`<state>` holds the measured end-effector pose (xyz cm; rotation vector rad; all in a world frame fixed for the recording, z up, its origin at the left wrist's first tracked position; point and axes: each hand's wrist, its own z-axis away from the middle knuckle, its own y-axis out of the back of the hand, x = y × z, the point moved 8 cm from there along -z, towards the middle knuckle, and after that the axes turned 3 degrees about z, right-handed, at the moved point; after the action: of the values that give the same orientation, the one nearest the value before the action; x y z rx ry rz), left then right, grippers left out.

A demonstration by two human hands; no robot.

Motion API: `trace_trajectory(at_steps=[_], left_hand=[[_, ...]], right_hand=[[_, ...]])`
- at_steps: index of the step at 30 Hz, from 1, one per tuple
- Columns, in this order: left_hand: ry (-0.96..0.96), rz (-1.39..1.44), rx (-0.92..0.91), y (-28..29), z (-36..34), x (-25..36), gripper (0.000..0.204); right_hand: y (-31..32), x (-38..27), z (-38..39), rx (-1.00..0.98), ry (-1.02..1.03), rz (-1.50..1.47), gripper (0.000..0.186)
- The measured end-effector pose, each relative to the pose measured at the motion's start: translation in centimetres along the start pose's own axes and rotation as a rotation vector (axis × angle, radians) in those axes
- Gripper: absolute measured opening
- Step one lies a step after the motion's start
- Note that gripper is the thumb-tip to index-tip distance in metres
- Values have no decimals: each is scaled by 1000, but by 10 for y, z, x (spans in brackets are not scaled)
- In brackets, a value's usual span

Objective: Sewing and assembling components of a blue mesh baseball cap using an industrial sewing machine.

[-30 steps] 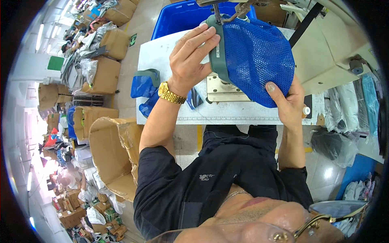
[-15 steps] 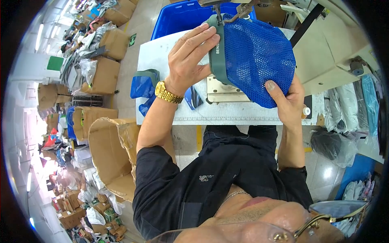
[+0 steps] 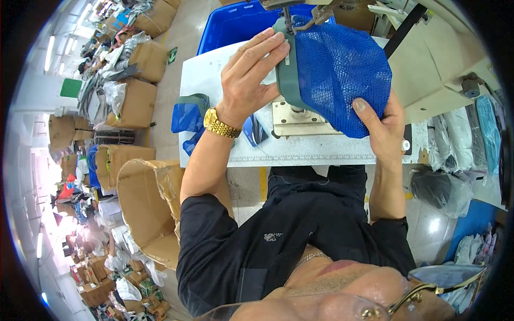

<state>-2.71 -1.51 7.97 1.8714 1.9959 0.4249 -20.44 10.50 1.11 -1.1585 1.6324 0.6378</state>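
Note:
A blue mesh bag-like piece (image 3: 342, 75) with a dark green band (image 3: 289, 80) lies under the sewing machine's needle and presser foot (image 3: 289, 24). My left hand (image 3: 251, 69) holds the band, its fingers stretched together along the upper part and its thumb at the edge lower down. The fingertips are close to the presser foot. My right hand (image 3: 383, 120) pinches the lower right edge of the mesh, thumb on top and the other fingers mostly hidden beneath. Below the band, the machine's metal bed (image 3: 300, 123) shows.
Another blue and green piece (image 3: 188, 115) lies at the table's left, near a dark blue flat item (image 3: 255, 131). Behind the table (image 3: 321, 156) stands a blue bin (image 3: 219, 32). An open cardboard box (image 3: 144, 206) is at left; the machine body (image 3: 439, 59) fills the right.
The band has fed a little away from me, and its white marking has moved up under my left fingers. My right hand has shifted slightly rightward and upward with the mesh edge.

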Motion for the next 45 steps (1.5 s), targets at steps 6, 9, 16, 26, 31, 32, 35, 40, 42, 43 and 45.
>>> trace_trajectory(at_steps=[6,9,16,26,31,32,35,40,42,43,45], left_hand=[[9,-1,11,-1,-1,0,43],[1,-15,6,0,3,-1,44],[21,26,41,0,0,0,48],[2,-14,51,-1,-3,0,51],[32,5,55,-6,-3,-11,49],[0,-8,76,-6,-2,-9,45],[-1,27,96,-3,6,8,34],[3,9,111,-2,14,14,28],[-32,-4,69,-5,13,15,29],[-30,-3,69,-5,12,15,29],[-39,-3,65,-6,8,15,29]], right_hand=[[1,-1,-5,-5,1,-14,33],[-3,-4,-7,-12,19,-7,34],[-2,-6,-20,-11,35,24,35],[2,-6,-37,-22,23,18,37],[-1,-3,-44,-40,-21,-6,36],[1,-4,-45,-29,-50,35,38],[6,-40,-41,152,216,487,41],[-40,-66,-38,-187,287,1042,49],[-40,-54,-39,-182,363,975,47],[-40,-52,-38,-175,435,907,45],[-38,-46,-42,-177,421,841,44]])
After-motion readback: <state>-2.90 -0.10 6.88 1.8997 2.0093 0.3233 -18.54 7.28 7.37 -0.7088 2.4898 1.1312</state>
